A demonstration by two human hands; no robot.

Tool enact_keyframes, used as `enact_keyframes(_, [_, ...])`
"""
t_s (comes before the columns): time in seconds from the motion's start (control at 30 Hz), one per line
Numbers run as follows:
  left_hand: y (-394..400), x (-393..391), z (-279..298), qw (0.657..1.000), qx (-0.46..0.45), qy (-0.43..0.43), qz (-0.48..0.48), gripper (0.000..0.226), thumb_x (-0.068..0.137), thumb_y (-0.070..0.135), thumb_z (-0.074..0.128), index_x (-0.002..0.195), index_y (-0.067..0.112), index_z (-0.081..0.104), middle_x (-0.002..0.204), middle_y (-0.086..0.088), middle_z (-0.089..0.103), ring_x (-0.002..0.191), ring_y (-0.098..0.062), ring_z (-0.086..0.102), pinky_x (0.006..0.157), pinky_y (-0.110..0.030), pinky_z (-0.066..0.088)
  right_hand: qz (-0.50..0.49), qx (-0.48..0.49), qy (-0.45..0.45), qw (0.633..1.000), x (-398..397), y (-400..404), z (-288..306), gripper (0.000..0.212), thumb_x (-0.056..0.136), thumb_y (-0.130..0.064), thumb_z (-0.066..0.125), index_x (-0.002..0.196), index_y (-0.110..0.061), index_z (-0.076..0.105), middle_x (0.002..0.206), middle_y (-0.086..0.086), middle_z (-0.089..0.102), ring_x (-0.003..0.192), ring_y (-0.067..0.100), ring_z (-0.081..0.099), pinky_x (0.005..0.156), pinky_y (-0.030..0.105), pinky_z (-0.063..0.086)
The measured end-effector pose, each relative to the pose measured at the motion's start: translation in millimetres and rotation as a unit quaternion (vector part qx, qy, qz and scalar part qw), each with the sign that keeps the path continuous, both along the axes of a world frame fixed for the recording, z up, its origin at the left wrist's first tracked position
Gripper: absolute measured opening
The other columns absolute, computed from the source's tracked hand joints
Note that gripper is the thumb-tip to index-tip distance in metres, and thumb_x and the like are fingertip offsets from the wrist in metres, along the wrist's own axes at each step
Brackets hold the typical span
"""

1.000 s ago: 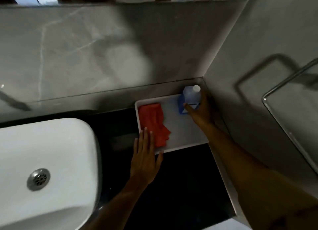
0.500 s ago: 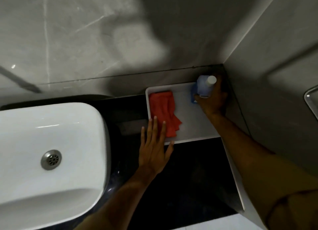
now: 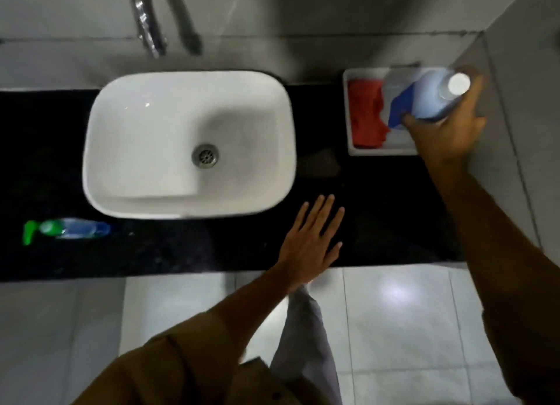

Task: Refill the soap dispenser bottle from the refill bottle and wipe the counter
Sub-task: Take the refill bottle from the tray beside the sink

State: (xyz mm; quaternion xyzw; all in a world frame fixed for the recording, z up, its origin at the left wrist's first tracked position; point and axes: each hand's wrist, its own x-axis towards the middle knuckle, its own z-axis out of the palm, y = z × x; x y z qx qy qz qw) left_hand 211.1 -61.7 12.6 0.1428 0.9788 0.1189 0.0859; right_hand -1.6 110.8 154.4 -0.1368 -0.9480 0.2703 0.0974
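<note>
My right hand (image 3: pixel 448 131) grips the refill bottle (image 3: pixel 430 97), pale blue with a white cap and a blue label, held up above the white tray (image 3: pixel 378 153) at the counter's right end. A red cloth (image 3: pixel 365 116) lies crumpled in the tray's left half. My left hand (image 3: pixel 312 241) hovers flat with fingers spread over the black counter (image 3: pixel 378 216), holding nothing. The soap dispenser bottle (image 3: pixel 72 228), clear with a green pump, lies on its side at the counter's front left.
A white basin (image 3: pixel 145 131) sits on the counter between dispenser and tray, with a chrome tap (image 3: pixel 148 25) on the wall behind it. A grey wall (image 3: pixel 527 71) closes in the right side. White floor tiles (image 3: pixel 394 313) lie below the counter's front edge.
My right hand has lifted the refill bottle off the tray. My left hand has drawn back from the tray edge toward the counter's front. The view has pulled back and swung left.
</note>
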Motion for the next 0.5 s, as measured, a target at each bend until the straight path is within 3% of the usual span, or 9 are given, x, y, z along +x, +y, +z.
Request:
enact_keyframes(0.1, [-55.0, 77.2, -10.1, 0.999, -0.033, -0.031, 0.015, 0.071, 0.106, 0.051, 0.028, 0.165, 0.018, 0.006, 0.173, -0.016, -0.001, 0.161, -0.033, 0.001, 0.128, -0.055, 0.016, 0.042, -0.072, 0.034, 0.996, 79.4, -30.4, 8.4, 0.092, 0.065, -0.045, 0.085, 0.145, -0.027, 0.044, 0.135, -0.005, 0.063, 0.118, 0.024, 0.062, 0.1, 0.022, 0.043])
enact_keyframes(0.3, [-154.2, 155.2, -27.4, 0.979, -0.057, -0.085, 0.173, 0.078, 0.103, 0.056, 0.027, 0.165, 0.018, -0.004, 0.172, -0.017, -0.009, 0.16, -0.036, -0.007, 0.129, -0.057, 0.007, 0.054, -0.102, -0.054, 0.992, 210.6, -104.2, -33.9, 0.093, 0.064, -0.037, 0.094, 0.142, -0.032, 0.043, 0.13, 0.005, 0.069, 0.115, 0.035, 0.068, 0.098, 0.036, 0.054])
enact_keyframes(0.43, [-179.9, 174.4, -39.9, 0.975, -0.049, -0.088, 0.199, 0.078, 0.104, 0.057, 0.03, 0.165, 0.019, 0.0, 0.173, -0.017, -0.006, 0.16, -0.036, -0.005, 0.129, -0.058, 0.011, 0.086, -0.094, -0.097, 0.987, 264.2, -146.6, -64.0, 0.096, 0.066, -0.035, 0.094, 0.146, -0.031, 0.041, 0.131, 0.008, 0.067, 0.113, 0.037, 0.069, 0.099, 0.048, 0.059])
enact_keyframes(0.5, [-183.5, 179.1, -47.7, 0.974, -0.043, -0.089, 0.202, 0.077, 0.104, 0.058, 0.028, 0.165, 0.02, 0.0, 0.173, -0.016, -0.007, 0.161, -0.036, -0.005, 0.128, -0.058, 0.011, 0.098, -0.093, -0.082, 0.987, 278.2, -162.5, -74.9, 0.095, 0.067, -0.034, 0.095, 0.146, -0.029, 0.042, 0.131, 0.007, 0.068, 0.112, 0.035, 0.07, 0.097, 0.047, 0.06])
